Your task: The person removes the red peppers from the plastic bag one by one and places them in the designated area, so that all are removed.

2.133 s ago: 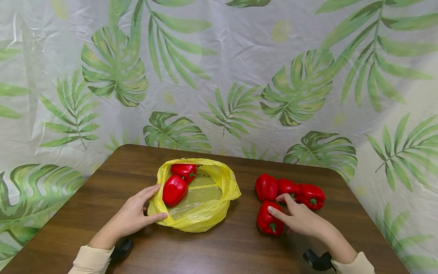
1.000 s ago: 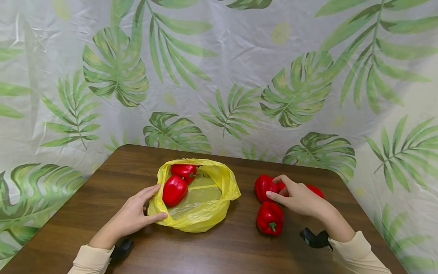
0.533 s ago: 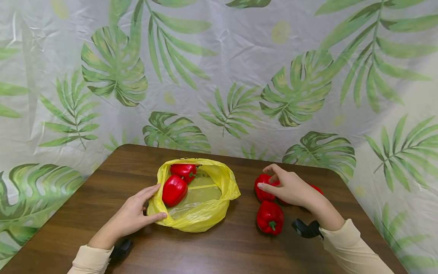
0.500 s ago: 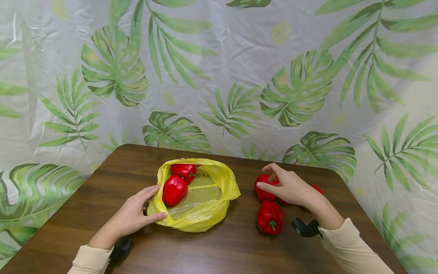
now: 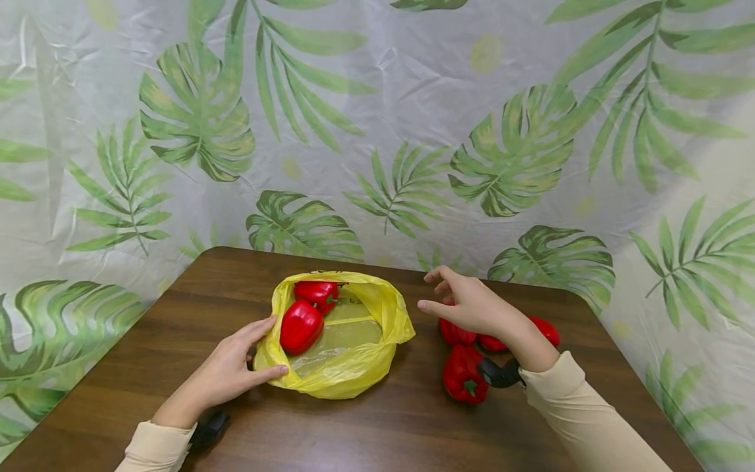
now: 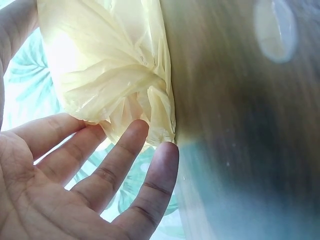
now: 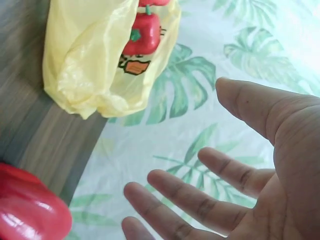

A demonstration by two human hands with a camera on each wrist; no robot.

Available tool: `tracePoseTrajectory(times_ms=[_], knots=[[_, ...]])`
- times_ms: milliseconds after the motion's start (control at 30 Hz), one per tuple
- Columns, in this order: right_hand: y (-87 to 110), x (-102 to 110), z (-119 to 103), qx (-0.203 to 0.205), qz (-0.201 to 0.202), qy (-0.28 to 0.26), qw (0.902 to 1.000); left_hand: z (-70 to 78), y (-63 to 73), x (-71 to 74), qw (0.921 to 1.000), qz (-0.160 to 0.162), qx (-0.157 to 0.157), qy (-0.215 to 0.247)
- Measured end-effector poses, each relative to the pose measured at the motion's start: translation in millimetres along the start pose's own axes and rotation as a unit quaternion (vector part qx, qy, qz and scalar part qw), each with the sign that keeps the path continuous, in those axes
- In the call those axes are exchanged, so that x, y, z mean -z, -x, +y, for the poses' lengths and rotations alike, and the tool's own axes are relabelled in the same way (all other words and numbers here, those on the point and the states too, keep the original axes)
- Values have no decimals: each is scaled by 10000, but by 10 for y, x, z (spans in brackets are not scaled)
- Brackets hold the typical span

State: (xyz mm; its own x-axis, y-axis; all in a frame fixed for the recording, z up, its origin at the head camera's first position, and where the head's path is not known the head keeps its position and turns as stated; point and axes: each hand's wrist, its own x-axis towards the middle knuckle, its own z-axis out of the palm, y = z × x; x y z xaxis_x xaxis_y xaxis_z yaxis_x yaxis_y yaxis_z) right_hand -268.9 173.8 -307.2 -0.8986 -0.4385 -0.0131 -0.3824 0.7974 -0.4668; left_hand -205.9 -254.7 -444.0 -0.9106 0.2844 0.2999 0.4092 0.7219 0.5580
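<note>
A yellow plastic bag [image 5: 342,380] stands on the table with its mouth wide and folded back. Inside it lie two red bell peppers, one nearer [image 5: 301,326] and one farther back [image 5: 316,294]. My left hand [image 5: 227,367] rests against the bag's left side, thumb low in front and fingers loosely extended; the left wrist view shows the fingertips [image 6: 162,155] right at the plastic. My right hand [image 5: 472,303], holding nothing, hovers right of the bag with fingers spread, partly hiding several more red bell peppers. The nearest of these [image 5: 463,375] is partly covered by the wrist strap.
The brown wooden table [image 5: 354,439] has rounded far corners. Behind it hangs a pale curtain [image 5: 407,78] printed with green leaves. A red bell pepper [image 5: 545,331] lies at the right end of the loose group.
My right hand has left the nearest loose pepper, passing over the others and moving left toward the bag with nothing in it. The left hand and the bag have stayed put.
</note>
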Motion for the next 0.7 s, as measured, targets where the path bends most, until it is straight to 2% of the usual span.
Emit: tracePoseTrajectory(times_ms=[533,700], knots=[[-327,-119,-327,401,-270,-96,9988,-1,2,7,9999,48,-49,-135],[-407,-168,-425,573,-322,-70,9978,-3,0,-2,9999,73,-91,-17]])
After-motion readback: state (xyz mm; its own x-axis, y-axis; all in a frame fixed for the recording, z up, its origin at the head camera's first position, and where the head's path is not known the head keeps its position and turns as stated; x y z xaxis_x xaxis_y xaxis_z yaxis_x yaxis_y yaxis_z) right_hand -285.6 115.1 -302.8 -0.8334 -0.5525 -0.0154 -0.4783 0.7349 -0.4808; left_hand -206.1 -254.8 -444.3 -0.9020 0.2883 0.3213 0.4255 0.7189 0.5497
